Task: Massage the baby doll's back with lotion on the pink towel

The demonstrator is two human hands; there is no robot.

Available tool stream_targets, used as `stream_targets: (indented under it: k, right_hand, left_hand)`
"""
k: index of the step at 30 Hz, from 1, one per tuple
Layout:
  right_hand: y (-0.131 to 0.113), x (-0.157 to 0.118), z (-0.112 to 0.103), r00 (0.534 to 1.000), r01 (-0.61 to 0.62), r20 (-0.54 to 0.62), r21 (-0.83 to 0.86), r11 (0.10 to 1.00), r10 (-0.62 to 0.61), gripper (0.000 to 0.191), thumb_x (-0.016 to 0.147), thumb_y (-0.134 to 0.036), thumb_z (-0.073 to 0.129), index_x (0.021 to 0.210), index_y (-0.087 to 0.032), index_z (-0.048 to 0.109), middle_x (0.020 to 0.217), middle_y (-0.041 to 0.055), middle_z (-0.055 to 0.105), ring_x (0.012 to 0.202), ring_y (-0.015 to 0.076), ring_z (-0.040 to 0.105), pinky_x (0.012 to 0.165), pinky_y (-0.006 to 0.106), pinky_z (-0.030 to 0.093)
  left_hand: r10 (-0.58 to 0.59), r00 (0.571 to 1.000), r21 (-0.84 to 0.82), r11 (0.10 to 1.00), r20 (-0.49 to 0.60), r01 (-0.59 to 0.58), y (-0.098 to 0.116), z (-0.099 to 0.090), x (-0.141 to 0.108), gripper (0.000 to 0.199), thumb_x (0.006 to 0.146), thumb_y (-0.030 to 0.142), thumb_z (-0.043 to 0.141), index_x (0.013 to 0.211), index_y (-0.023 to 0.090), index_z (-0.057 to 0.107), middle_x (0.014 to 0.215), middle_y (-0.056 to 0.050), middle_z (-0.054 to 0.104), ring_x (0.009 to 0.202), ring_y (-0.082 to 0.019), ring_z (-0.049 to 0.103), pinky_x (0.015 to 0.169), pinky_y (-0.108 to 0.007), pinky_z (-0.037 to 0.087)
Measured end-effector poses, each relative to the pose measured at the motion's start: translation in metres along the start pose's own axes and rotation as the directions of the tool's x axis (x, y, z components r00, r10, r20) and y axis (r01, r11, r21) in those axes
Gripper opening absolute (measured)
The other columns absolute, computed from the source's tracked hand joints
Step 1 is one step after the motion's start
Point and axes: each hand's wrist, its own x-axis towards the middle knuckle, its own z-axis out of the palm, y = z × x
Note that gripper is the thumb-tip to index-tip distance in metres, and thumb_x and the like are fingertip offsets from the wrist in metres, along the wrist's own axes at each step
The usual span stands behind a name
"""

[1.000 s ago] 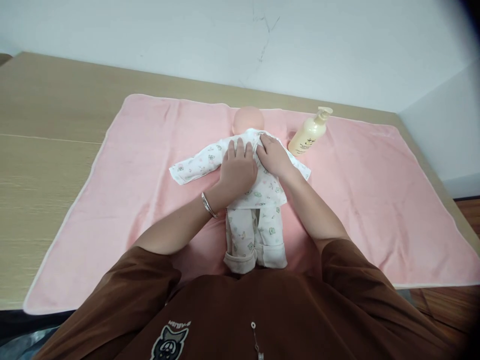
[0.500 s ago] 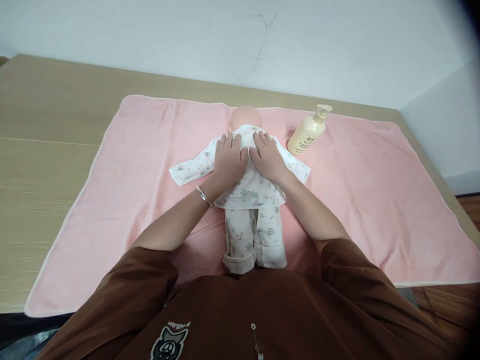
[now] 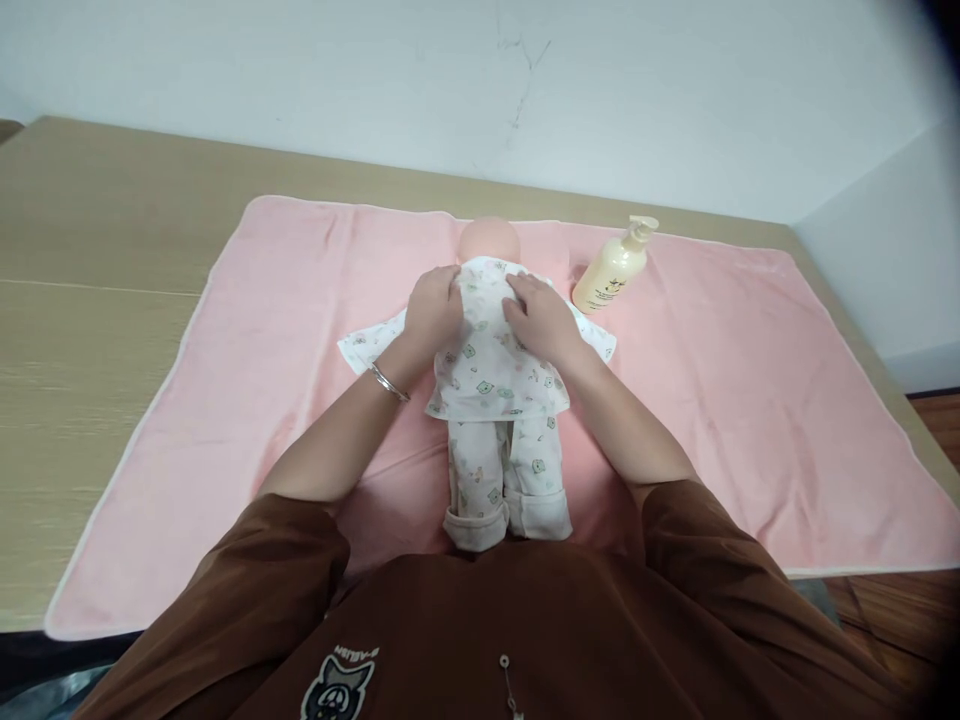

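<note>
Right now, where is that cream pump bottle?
In the head view, the pump bottle stands tilted on the pink towel, at the far right, just beyond the right hand and beside the doll.

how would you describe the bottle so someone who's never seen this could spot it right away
Start at the pink towel spread over the wooden table. A doll in printed clothes lies at its middle, and the pump bottle stands by the far edge, beyond the right hand. It is the only cream-yellow, hard, upright thing there.
</note>
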Motion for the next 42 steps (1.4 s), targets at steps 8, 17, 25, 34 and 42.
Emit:
stream_targets:
  k: [8, 17, 25, 34, 42]
  right_hand:
    - [0.000, -0.003, -0.014, 0.989, 0.055, -0.134, -0.073, 0.996, -0.064, 0.061, 0.105, -0.026, 0.040, 0.166, -0.019, 0.034, 0.180, 0.0106, 0.020, 0.167, 0.0332, 0.019, 0.134, 0.061, 0.027]
    - [-0.017, -0.005, 0.008, 0.981, 0.196, -0.001, -0.053, 0.979, -0.196, 0.056, 0.106, -0.028, 0.047, 0.162, -0.023, 0.044, 0.179, 0.0090, 0.023, 0.169, 0.0318, 0.013, 0.137, 0.064, 0.013]
    - [-0.011, 0.000, 0.012, 0.985, 0.171, -0.025, -0.003, 0.985, -0.171, 0.056, 0.106, -0.029, 0.047, 0.161, -0.023, 0.045, 0.178, 0.0086, 0.026, 0.169, 0.0308, 0.015, 0.137, 0.064, 0.012]
    - [-0.018, -0.002, 0.001, 0.991, 0.123, 0.043, 0.007, 0.992, -0.124, 0.059, 0.106, -0.031, 0.049, 0.162, -0.015, 0.044, 0.178, 0.0141, 0.026, 0.168, 0.0306, 0.017, 0.138, 0.057, 0.014]
    - [-0.018, 0.000, 0.003, 0.989, 0.141, 0.040, -0.050, 0.989, -0.140, 0.054, 0.106, -0.029, 0.042, 0.157, -0.014, 0.050, 0.175, 0.0158, 0.031, 0.165, 0.0388, 0.025, 0.133, 0.068, 0.022]
  left_hand:
    - [-0.058, 0.986, -0.340, 0.941, -0.159, 0.001, -0.001, -0.044, 0.010, 0.041, 0.091, 0.020, 0.061, 0.131, 0.024, 0.071, 0.147, -0.007, 0.068, 0.144, -0.028, 0.058, 0.131, -0.046, 0.040]
    - [-0.072, 0.974, -0.448, 0.893, -0.216, -0.034, 0.004, -0.065, 0.007, 0.027, 0.092, 0.027, 0.070, 0.119, 0.029, 0.072, 0.138, -0.004, 0.071, 0.141, -0.029, 0.061, 0.127, -0.048, 0.046]
    - [-0.158, 0.923, -0.509, 0.860, -0.350, -0.046, 0.023, -0.069, -0.001, 0.030, 0.084, 0.003, 0.057, 0.102, 0.018, 0.075, 0.114, -0.004, 0.081, 0.114, -0.022, 0.073, 0.111, -0.047, 0.059]
    - [-0.093, 0.944, -0.492, 0.867, -0.316, -0.079, 0.026, -0.071, -0.004, 0.015, 0.087, 0.022, 0.065, 0.100, 0.025, 0.073, 0.114, 0.002, 0.080, 0.118, -0.023, 0.072, 0.116, -0.052, 0.057]
    - [-0.049, 0.969, -0.513, 0.854, -0.241, -0.084, 0.034, -0.059, -0.010, 0.019, 0.086, 0.031, 0.067, 0.103, 0.022, 0.073, 0.116, -0.005, 0.080, 0.118, -0.025, 0.073, 0.114, -0.049, 0.058]
